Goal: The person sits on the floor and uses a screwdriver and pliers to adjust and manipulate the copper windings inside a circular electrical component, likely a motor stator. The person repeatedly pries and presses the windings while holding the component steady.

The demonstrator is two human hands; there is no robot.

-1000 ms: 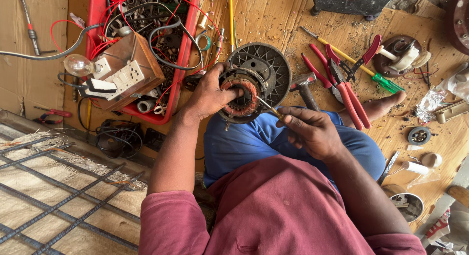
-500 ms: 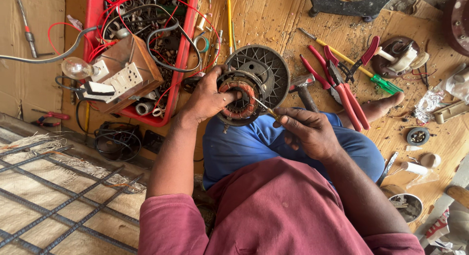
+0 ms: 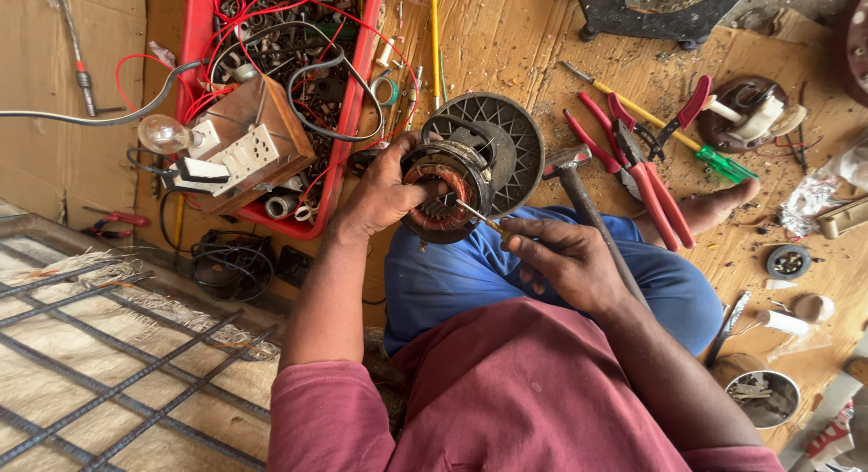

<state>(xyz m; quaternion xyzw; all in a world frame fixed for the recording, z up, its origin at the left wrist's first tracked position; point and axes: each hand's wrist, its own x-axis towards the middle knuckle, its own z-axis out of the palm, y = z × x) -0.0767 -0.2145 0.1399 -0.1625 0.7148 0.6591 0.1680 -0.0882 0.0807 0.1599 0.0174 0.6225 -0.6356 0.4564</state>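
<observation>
There is a single view, from a camera worn on the person's head, facing almost straight down over the maroon shirt [image 3: 506, 391] and blue-clad lap. It sits close, so both forearms fill the middle. Beyond the lap the wooden floor [image 3: 524, 47] runs to the top edge, and a red tray [image 3: 194, 38] lies up and to the lap's left.

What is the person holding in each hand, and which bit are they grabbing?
The left hand grips the round motor part with copper windings by its left rim. The right hand pinches a thin metal tool by its back end.
</observation>
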